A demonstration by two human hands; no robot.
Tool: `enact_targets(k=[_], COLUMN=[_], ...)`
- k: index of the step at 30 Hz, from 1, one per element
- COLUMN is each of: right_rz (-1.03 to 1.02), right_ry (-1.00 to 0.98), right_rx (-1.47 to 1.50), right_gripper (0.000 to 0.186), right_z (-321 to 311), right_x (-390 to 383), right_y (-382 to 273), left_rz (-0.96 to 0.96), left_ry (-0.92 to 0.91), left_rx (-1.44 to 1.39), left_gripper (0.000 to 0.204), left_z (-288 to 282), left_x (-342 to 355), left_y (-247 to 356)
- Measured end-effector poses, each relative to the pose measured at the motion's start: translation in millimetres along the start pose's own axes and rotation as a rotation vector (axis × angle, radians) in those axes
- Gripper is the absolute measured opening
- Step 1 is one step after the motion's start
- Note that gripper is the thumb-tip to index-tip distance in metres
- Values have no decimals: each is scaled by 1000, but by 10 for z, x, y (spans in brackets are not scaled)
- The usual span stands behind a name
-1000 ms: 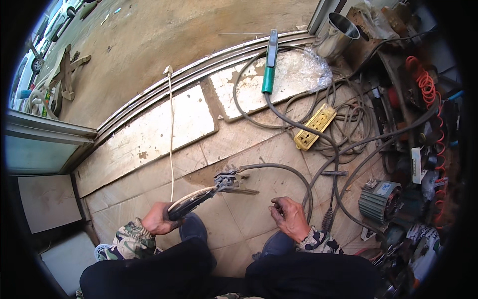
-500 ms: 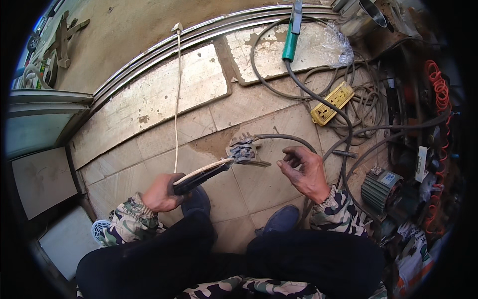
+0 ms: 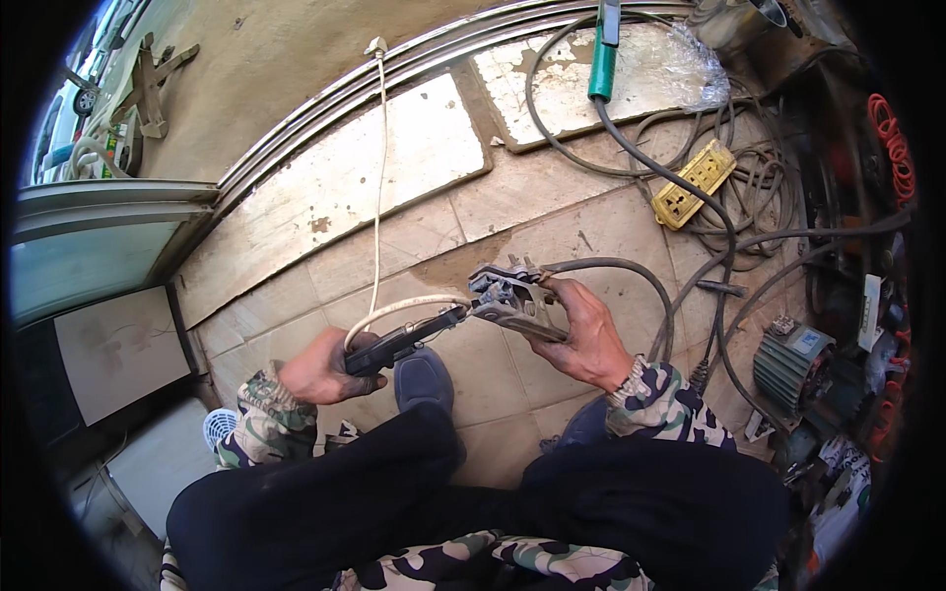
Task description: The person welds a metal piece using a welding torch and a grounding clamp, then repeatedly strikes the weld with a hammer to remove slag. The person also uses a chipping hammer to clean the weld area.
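Note:
My left hand (image 3: 330,369) is closed around a slim black device (image 3: 399,342) whose kind I cannot make out. A pale cord (image 3: 378,187) loops along it and runs away across the floor to a plug (image 3: 375,45). The black device's far end meets a worn metal welding ground clamp (image 3: 507,300); whether they are fastened together, I cannot tell. Closed on the clamp's lower right arm is my right hand (image 3: 586,340), its fingers partly hidden behind the metal. A thick black cable (image 3: 616,262) leaves the clamp and bends to the right.
A green-handled electrode holder (image 3: 602,69) lies at the far side on a pale board. Right of it are a yellow socket strip (image 3: 694,184) and coiled cables (image 3: 764,192). A finned motor (image 3: 793,360) stands at the right; a glazed door panel (image 3: 108,241) is at the left.
My right hand has moved in from beside the clamp and taken hold of it. The clamp has turned, and the black device lies at a flatter tilt. The whole view has shifted slightly.

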State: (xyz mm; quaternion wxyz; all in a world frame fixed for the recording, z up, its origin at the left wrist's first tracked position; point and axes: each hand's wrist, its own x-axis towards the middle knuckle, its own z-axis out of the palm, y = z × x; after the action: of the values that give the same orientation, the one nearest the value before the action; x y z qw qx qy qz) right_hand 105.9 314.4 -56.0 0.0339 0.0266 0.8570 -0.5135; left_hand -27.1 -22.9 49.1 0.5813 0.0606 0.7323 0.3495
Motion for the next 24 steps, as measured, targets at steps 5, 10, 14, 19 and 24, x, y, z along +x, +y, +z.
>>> enact_targets(k=[5, 10, 14, 19, 24], right_rz=[33, 80, 95, 102, 129], right_ry=[23, 31, 27, 53, 54], right_rx=[33, 21, 0, -41, -42], right_gripper=[55, 51, 47, 43, 44], right_z=[-50, -70, -104, -74, -78], right_x=[-141, -253, -310, -365, -363], right_y=[-267, -397, -449, -432, -472], left_rz=[-11, -37, -74, -72, -95], left_ry=[-52, -118, -154, -154, -148], left_rx=[-48, 1, 87, 47, 25], left_gripper=[40, 39, 36, 35, 35], left_z=[-117, -198, -216, -179, -181], left_x=[-59, -62, -24, -1, 26], left_y=[80, 94, 172, 156, 219])
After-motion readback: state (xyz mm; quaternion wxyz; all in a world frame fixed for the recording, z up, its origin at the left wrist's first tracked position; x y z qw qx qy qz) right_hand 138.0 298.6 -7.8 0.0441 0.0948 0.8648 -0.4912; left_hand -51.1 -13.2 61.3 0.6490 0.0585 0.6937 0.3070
